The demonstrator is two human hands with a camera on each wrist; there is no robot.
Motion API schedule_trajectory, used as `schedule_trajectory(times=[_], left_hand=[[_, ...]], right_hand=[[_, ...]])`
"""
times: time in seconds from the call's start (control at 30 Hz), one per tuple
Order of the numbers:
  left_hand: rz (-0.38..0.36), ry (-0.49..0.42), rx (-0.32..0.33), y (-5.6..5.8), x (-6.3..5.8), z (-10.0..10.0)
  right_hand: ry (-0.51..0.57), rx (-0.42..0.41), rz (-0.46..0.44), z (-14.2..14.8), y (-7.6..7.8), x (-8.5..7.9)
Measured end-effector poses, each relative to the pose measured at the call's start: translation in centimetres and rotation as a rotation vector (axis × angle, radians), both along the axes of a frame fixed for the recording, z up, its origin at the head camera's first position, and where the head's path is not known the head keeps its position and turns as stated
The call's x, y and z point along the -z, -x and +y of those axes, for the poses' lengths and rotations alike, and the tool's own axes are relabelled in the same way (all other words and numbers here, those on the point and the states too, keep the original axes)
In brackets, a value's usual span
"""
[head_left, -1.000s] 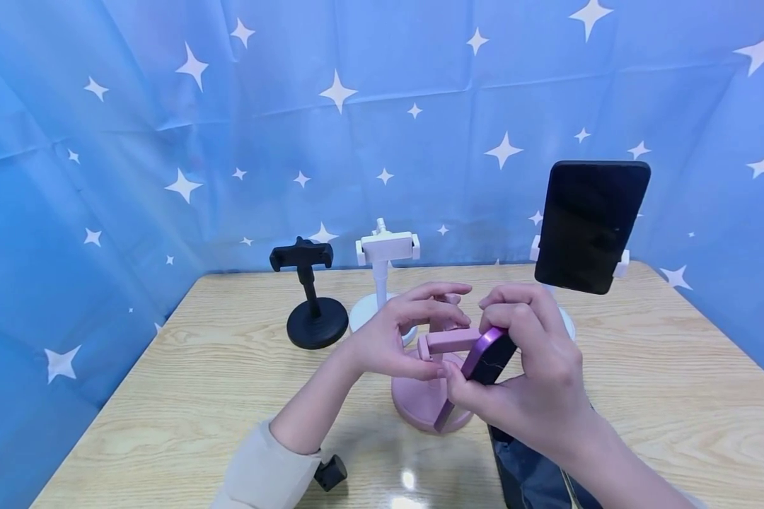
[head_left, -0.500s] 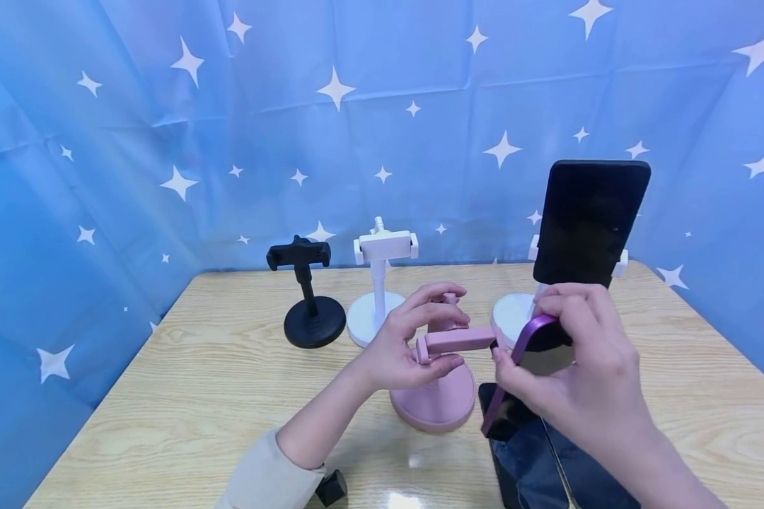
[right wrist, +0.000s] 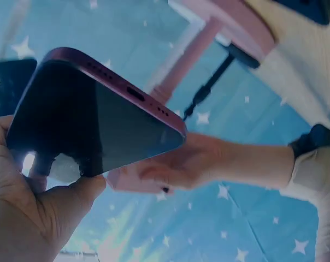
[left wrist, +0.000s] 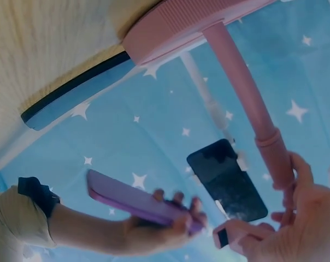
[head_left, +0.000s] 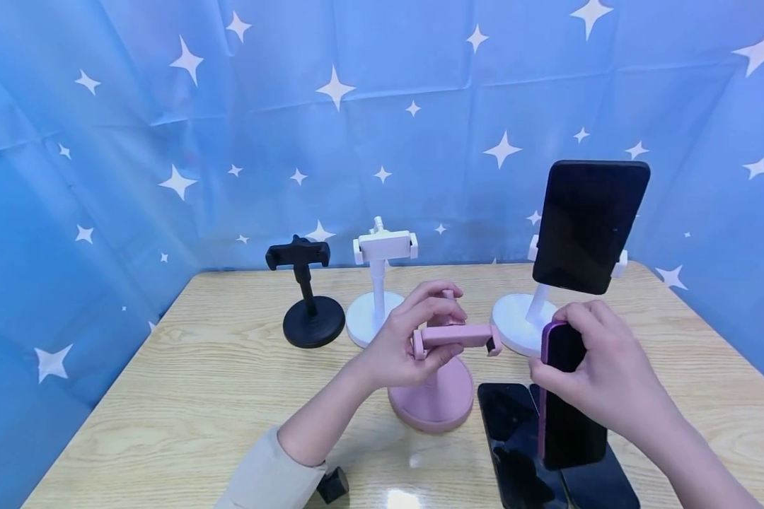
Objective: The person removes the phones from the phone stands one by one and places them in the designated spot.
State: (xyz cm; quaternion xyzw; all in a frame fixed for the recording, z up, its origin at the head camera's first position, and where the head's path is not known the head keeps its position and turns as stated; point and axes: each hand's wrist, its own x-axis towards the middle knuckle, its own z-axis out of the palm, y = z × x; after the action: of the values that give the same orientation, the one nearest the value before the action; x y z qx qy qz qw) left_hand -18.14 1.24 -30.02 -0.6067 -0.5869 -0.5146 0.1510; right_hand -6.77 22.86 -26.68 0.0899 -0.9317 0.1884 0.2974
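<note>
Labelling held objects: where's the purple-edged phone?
Head view, right half: the purple-edged phone is in the right hand, right of the pink phone stand, partly hiding a dark phone on the table.

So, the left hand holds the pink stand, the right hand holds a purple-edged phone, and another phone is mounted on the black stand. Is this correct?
Not quite: the head view shows the mounted phone on the white stand at the right; the black stand carries no phone. The left hand does hold the pink stand, and the right hand the purple-edged phone.
</note>
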Motion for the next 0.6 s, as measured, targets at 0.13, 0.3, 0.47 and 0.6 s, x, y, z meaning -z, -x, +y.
schedule_trajectory(times=[0.13,0.3,0.47,0.6], left_hand=[[0.000,0.037,-0.026,0.2,-0.3,0.2],[-0.032,0.071,-0.026,0.7,-0.7,0.7],[-0.068,0.085,-0.034,1.3,-1.1,1.3],[-0.068,0.085,-0.049,2.0,-1.4,2.0]], right_hand=[[-0.044,-0.006,-0.146,1.7,0.6,1.2],[-0.074,0.007,-0.337,3.6,1.1,2.6],[-0.104,0.053,-0.477,5.9,1.8,4.2],[-0.117,0.077,-0.550,7.8,2.2,5.3]])
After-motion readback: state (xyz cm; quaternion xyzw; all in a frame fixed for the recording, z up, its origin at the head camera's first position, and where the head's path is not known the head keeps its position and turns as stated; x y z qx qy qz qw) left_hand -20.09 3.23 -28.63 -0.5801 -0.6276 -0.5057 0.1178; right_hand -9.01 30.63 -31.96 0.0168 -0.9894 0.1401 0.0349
